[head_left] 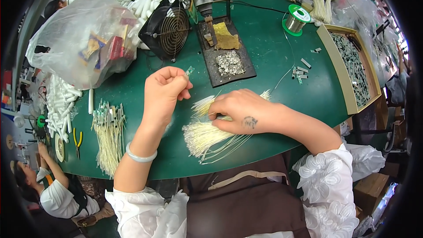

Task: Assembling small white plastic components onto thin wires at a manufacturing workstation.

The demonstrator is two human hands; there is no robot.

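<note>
My left hand (164, 92) is raised over the table, pinching a small green circuit board (189, 71) between thumb and fingers. Lower and to the right, my right hand (240, 111) rests on a bundle of thin pale yellow wires (205, 140), its thumb and fingers curled round some of them; the fingertips are partly hidden. Just beyond both hands, a soldering iron (204, 2) hangs on a stand over a dark base plate (217, 78). That plate bears a yellow sponge (226, 37) and a heap of silvery solder scraps (230, 63).
A wire bundle with boards attached (108, 136) lies left, near yellow-handled pliers (78, 142). A black fan (169, 28) and plastic bag (83, 39) stand beyond. Right are a solder spool (296, 19), loose small boards (301, 71) and a parts box (327, 50). Another person (61, 194) sits left.
</note>
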